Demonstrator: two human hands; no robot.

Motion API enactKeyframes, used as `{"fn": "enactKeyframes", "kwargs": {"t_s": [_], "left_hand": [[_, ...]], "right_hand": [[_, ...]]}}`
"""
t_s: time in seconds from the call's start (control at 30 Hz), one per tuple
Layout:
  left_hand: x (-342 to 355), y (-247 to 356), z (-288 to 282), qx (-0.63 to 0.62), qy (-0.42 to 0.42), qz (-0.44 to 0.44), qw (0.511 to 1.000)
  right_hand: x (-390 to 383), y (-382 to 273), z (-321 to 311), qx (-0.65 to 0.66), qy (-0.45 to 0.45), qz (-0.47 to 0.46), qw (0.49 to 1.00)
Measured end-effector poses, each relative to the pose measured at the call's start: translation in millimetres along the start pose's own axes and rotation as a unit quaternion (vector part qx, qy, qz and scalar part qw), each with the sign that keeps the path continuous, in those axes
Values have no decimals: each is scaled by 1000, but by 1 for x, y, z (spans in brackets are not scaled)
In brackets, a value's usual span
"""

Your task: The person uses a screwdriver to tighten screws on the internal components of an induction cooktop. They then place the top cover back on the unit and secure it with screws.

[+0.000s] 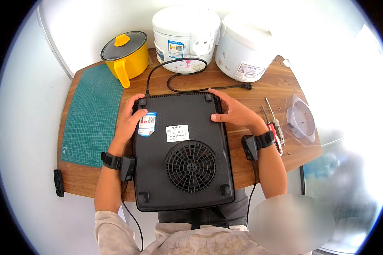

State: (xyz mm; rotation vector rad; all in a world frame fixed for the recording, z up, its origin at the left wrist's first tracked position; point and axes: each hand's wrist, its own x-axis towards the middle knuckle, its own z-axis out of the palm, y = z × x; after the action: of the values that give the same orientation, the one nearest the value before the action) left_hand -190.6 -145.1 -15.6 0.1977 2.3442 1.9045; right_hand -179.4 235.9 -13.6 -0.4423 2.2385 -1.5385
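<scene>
A black induction cooker [157,170] faces underside up, with its round fan grille, rubber feet, a white label and a blue-and-white sticker showing. Its near end reaches past the table's front edge, above my lap. My left hand [131,120] grips the far left corner, thumb on the underside by the sticker. At the far right corner my right hand [237,111] holds the edge, its thumb also on the underside. The fingertips beneath the edges are hidden. From the far left corner a black power cord [178,62] loops behind the cooker, its plug [247,86] lying on the table.
A yellow pot [134,63] with a lid and two white rice cookers [174,32] stand at the back of the wooden table [281,76]. A green cutting mat [89,119] lies left. Screwdrivers [274,127], small loose screws and a clear plastic tray [301,121] are on the right.
</scene>
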Motion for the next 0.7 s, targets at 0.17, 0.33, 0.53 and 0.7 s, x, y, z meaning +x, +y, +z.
{"fn": "enactKeyframes", "kwargs": {"t_s": [0.17, 0.33, 0.53, 0.7], "left_hand": [[-1, 0, -1, -24, -15, -28, 999], [1, 4, 1, 60, -6, 24, 998], [0, -3, -4, 34, -12, 24, 999], [-3, 6, 0, 20, -14, 8, 1000]], "right_hand": [[-1, 0, 2, -25, 16, 4, 1000], [-1, 2, 0, 4, 12, 3, 1000], [-6, 4, 3, -44, 42, 12, 998], [-11, 7, 1, -90, 42, 14, 995]]}}
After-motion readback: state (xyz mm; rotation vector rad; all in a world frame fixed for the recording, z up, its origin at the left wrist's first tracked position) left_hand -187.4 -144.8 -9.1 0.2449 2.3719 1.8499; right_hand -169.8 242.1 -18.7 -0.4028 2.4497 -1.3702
